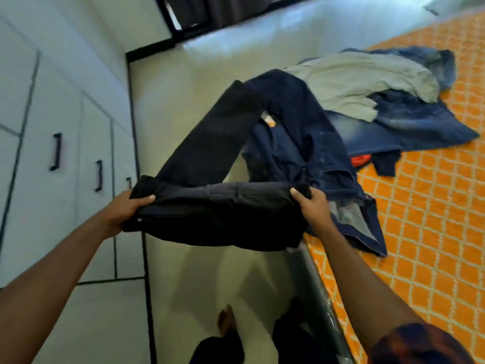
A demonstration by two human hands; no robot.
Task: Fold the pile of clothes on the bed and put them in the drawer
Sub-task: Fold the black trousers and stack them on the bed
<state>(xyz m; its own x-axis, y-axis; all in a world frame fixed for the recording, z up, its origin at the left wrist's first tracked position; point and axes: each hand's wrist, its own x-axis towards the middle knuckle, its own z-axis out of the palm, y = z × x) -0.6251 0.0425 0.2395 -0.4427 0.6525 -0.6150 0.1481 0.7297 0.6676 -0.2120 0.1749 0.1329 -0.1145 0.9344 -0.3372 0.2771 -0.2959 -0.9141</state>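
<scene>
I hold a pair of black trousers (215, 214) stretched by the waistband over the floor beside the bed. My left hand (126, 211) grips the waistband's left end and my right hand (312, 206) grips its right end. One trouser leg reaches up and away towards the pile. On the bed with the orange patterned sheet (433, 206) lie dark blue jeans (301, 132), a pale grey-green garment (362, 82), more blue denim (409, 119) and a bit of red cloth (360, 160).
White wardrobe doors and drawers with black handles (56, 151) line the left wall. Pale glossy floor (183, 101) runs between wardrobe and bed. The bed's dark side edge (317, 279) is below my right arm. My foot (227, 321) shows at the bottom.
</scene>
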